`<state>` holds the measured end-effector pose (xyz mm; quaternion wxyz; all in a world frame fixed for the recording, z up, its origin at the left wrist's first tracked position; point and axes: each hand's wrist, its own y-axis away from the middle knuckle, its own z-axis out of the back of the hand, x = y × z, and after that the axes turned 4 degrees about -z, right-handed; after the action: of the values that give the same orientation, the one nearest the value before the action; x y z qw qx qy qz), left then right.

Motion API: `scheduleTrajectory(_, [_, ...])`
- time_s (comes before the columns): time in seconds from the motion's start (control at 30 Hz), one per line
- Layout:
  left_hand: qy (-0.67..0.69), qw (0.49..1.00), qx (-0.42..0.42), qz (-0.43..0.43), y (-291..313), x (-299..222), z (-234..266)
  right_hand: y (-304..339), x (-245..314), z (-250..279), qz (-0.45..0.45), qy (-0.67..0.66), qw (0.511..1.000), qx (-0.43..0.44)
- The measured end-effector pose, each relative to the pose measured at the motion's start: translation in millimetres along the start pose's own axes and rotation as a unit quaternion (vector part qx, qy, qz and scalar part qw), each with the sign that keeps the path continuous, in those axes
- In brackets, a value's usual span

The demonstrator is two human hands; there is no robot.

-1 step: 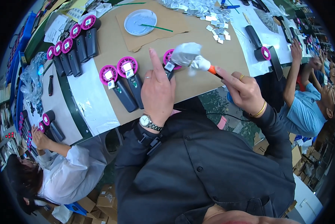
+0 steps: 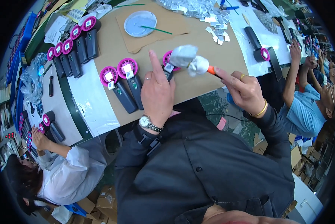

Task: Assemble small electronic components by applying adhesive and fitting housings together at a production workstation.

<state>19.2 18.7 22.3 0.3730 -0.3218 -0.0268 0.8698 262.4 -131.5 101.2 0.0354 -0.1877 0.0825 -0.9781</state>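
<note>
My right hand point(image 2: 244, 92) is closed on the orange and black handle of a hammer-like tool point(image 2: 211, 70). The tool's head is wrapped in white and grey material and is just above the right edge of a dark handheld device with a magenta spoked ring point(image 2: 166, 56). My left hand point(image 2: 158, 91) lies over that device's handle, index finger stretched out, the other fingers curled and partly hidden. A white square and a small silvery square piece point(image 2: 169, 67) show on the device. Two similar devices point(image 2: 127, 69) lie to the left, each with a white square on its ring.
A round white dish of grey paste point(image 2: 140, 23) with a green stick stands on cardboard point(image 2: 171, 28). Silvery square pieces point(image 2: 220, 31) are heaped at the far side. More devices point(image 2: 75, 48) and a screwdriver point(image 2: 50, 86) lie left. Co-workers sit at both sides.
The wrapped head of the tool has shifted slightly and looks sharper. My hands stay in nearly the same place.
</note>
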Motion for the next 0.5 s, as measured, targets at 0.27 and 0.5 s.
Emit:
scheduleTrajectory(0.27, [-0.011,1.000,-0.011,-0.018,0,-1,2,-2,12,18,-0.046,-0.102,0.987,-0.119])
scheduleTrajectory(0.5, [0.006,0.999,-0.025,-0.034,1,3,-1,-3,18,28,-0.016,-0.075,0.991,-0.107])
